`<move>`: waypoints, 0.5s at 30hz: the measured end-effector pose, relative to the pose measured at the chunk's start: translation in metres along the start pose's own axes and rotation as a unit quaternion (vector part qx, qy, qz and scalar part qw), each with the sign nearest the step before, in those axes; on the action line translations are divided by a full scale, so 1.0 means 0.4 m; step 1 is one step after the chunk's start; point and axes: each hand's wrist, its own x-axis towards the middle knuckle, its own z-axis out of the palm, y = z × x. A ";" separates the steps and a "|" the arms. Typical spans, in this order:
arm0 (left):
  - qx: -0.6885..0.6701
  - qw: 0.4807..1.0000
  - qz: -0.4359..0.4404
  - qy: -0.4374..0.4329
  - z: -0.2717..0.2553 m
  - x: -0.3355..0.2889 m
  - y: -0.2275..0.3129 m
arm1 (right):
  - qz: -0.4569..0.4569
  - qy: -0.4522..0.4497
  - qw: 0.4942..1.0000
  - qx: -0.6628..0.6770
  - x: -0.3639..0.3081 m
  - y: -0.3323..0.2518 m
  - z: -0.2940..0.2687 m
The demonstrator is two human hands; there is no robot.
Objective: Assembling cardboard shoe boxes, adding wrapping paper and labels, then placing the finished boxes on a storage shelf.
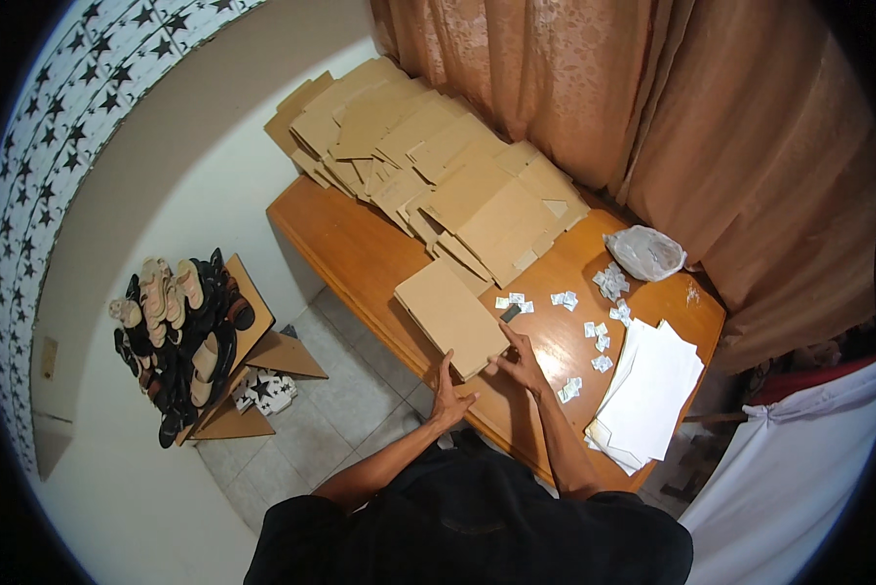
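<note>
A closed, flat brown cardboard box (451, 317) lies aslant at the table's near edge, in front of me. My left hand (448, 402) is at its near left corner, fingertips touching the side and thumb spread away to the right. At the near right corner, my right hand (522, 368) has its thumb and fingers bent around the box's edge. Just beyond those fingers sits a small dark block (510, 313), beside little white packets (522, 300). The undersides of both hands are hidden.
Flattened cardboard boxes (496, 210) are heaped across the far side of the wooden table (335, 229). To the right are a clear plastic bag (644, 253), more small packets (610, 282) and a stack of white paper (647, 390). A rack of shoes (204, 292) stands left.
</note>
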 end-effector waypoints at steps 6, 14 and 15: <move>0.069 0.993 0.009 0.097 -0.066 -0.022 0.062 | -0.035 -0.049 0.995 0.074 -0.043 -0.067 0.015; 0.007 0.984 0.033 0.177 -0.202 -0.077 0.107 | -0.055 -0.098 0.988 0.110 -0.046 -0.236 0.088; 0.023 0.980 0.040 0.191 -0.227 -0.102 0.118 | -0.073 -0.101 0.986 0.110 -0.051 -0.264 0.105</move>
